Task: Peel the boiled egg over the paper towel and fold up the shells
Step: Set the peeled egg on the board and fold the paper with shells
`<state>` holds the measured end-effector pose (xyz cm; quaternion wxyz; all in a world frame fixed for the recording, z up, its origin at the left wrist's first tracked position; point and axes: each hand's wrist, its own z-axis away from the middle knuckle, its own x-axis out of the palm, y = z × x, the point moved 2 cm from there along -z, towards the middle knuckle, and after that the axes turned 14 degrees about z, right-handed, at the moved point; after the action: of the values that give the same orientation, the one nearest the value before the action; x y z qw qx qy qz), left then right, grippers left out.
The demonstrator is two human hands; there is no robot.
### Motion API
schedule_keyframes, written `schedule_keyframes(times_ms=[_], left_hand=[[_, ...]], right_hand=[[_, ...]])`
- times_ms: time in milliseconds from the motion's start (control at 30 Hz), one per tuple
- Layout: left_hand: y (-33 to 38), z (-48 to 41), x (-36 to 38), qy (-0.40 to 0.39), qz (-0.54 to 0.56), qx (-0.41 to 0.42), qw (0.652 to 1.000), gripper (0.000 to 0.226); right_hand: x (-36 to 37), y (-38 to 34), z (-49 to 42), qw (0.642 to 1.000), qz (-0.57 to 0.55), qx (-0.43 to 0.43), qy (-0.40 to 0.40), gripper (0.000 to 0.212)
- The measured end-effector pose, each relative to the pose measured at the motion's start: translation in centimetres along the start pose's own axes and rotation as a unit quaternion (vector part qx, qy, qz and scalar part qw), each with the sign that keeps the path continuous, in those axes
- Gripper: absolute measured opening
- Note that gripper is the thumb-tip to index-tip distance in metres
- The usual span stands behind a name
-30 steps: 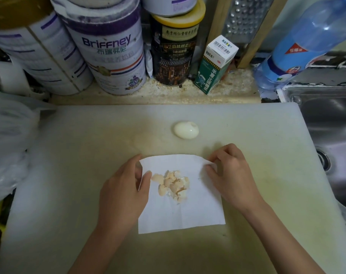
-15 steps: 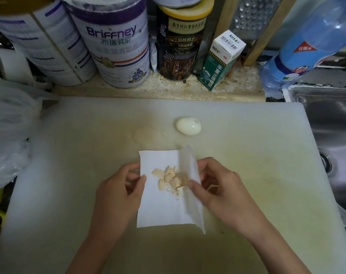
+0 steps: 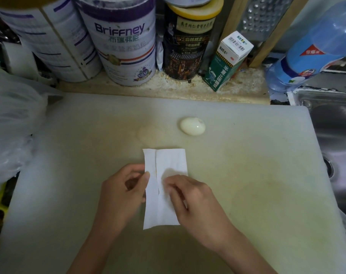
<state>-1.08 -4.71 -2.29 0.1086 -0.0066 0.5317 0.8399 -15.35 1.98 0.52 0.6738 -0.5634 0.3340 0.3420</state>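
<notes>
Left hand [image 3: 122, 194] pinches the paper towel [image 3: 168, 161] edge, right hand [image 3: 190, 196] presses its flap; I log long axis up-frame, between both.

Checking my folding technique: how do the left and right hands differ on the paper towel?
The left hand pinches the left edge of the paper towel; the right hand lies on top of its folded flap, pressing down. The left hand sits beside the towel on the cutting board; the right hand overlaps the towel's lower right part. Both touch the towel.
</notes>
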Motion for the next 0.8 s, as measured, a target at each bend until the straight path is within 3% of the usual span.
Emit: schedule_keyframes(times_ms=[167,433,567,667,800], left_hand=[[0.5,0.4,0.7,-0.020,0.008,0.015,1.000,0.015],[1.1,1.3,3.5,-0.070,-0.068,0.091,0.991,0.022],[1.3,1.7,3.9,-0.090,-0.103,0.107,0.985,0.026],[1.7,2.1,4.1,-0.108,-0.153,0.146,0.971,0.028],[2.1,2.6,4.2,-0.119,-0.221,0.202,0.947,0.023]], right_hand=[[0.0,0.1,0.2,1.000,-0.013,0.002,-0.013,0.020],[-0.3,0.8,0.1,0.994,-0.096,0.029,-0.040,0.017],[-1.1,2.1,0.2,0.981,-0.155,0.110,0.029,0.018],[-2.0,3.3,-0.5,0.976,-0.107,0.160,0.103,0.005],[-2.1,3.8,-3.3,0.984,-0.034,0.175,0.024,0.047]])
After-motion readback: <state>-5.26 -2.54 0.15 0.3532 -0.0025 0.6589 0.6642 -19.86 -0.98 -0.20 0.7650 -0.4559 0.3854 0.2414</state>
